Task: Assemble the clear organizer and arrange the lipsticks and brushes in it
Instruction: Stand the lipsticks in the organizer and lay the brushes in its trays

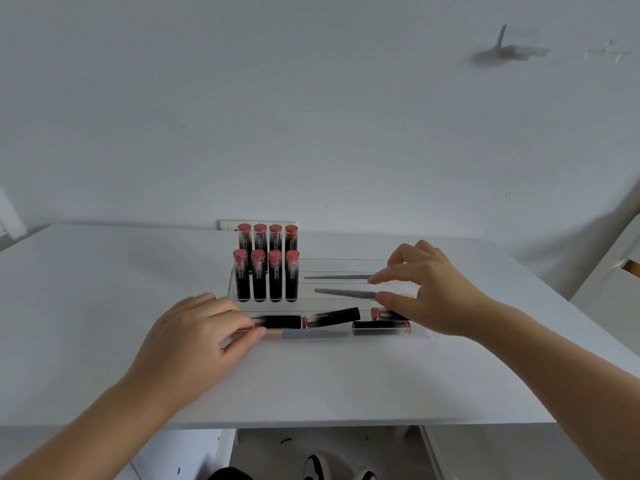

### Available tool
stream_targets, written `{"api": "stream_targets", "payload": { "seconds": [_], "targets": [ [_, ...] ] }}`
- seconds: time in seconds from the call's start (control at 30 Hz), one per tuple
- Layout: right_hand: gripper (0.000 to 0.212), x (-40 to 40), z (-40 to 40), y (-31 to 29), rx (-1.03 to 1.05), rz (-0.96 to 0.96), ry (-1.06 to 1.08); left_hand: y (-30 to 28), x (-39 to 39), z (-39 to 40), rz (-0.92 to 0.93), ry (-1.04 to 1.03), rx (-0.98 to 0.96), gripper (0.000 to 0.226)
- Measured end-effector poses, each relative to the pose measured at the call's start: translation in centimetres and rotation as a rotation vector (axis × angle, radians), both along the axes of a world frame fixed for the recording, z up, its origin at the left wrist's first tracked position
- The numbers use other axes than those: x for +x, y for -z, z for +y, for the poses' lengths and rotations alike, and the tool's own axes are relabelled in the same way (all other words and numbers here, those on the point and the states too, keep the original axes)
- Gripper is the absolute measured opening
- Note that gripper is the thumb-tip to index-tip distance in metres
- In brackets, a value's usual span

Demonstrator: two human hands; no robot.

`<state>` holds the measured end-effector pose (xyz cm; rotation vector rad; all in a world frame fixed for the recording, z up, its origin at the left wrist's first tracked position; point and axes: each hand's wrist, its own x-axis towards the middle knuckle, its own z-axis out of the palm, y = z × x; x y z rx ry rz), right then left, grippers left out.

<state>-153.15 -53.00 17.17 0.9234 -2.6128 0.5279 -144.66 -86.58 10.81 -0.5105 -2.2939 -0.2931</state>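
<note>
The clear organizer (398,263) stands mid-table. Eight black lipsticks with pink tops (275,277) stand upright in two rows in its left slots. Two grey brushes (341,292) lie in the right channels. In the front tray lie three lipsticks (330,317) and a brush with a beige handle (311,335). My left hand (194,341) pinches that brush's handle end between thumb and fingers at the tray's left end. My right hand (429,289) is spread over the organizer's right side, its index fingertip and thumb tip touching the right ends of the two grey brushes.
The white table (104,306) stands against a white wall, with a wall socket (227,224) behind the lipsticks. A white cabinet (613,282) stands at the right. My shoes (313,467) show on the floor below the table's front edge.
</note>
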Motion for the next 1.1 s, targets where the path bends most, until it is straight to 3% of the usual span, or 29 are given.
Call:
{"api": "stream_targets", "payload": {
  "seconds": [0.1,0.23,0.43,0.73,0.9,1.1],
  "targets": [
    [0.007,1.8,-1.8,-0.4,-0.051,-0.11,-0.135,-0.1,0.1,0.0,-0.014,0.006,0.011,0.035],
    [0.015,3.1,-5.6,-0.6,0.127,-0.256,-0.216,-0.6,0.5,0.2,-0.033,-0.027,0.032,0.035],
    [0.022,2.8,-9.6,-0.8,0.339,-0.232,-0.164,-0.9,0.9,0.3,-0.01,-0.062,0.051,0.034],
    [0.026,3.0,-9.9,-1.4,0.442,-0.213,-0.092,-0.9,0.8,0.2,-0.074,-0.049,0.006,0.022],
    [0.035,3.3,-8.9,-1.8,0.613,-0.099,-0.003,-0.8,0.8,0.2,-0.088,-0.044,0.019,0.023],
    [0.042,3.9,-7.4,-2.5,0.681,-0.287,0.074,-0.7,0.6,0.3,-0.068,-0.023,0.032,0.02]
  ]
}}
